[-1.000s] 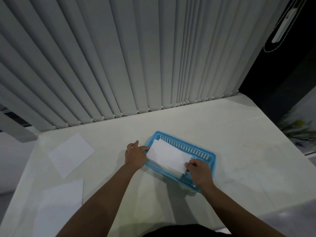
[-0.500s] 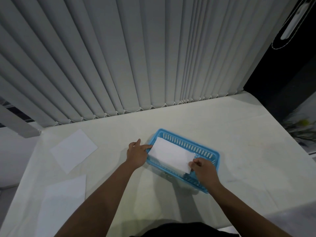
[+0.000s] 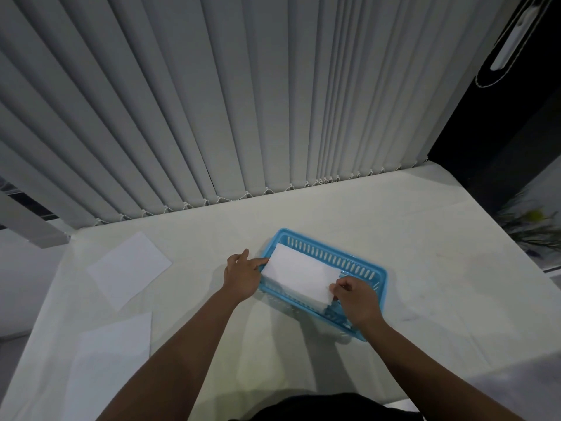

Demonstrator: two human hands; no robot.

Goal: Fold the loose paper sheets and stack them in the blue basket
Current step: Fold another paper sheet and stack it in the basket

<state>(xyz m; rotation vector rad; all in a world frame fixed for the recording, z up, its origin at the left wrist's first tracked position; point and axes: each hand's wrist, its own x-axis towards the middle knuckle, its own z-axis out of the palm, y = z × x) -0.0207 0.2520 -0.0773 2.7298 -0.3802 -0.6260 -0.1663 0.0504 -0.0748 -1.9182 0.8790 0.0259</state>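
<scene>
Paper sheets (image 3: 129, 270), two of them unfolded, are lying on the bench (image 3: 425, 253) at far left. Beside them the left hand (image 3: 243, 276) is touching the folded sheet (image 3: 300, 273) with straight fingers, steadying its left edge at the rim of the blue basket (image 3: 358, 259). The right hand (image 3: 355, 299) is pinching its right corner. An uneven release is likely to leave it slanted on the rim, spoiling the stack.

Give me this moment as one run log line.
step: stack folded sheet in blue basket | left hand: finger touching sheet's left end | right hand: pinching its right end | pending: two loose sheets on table
</scene>
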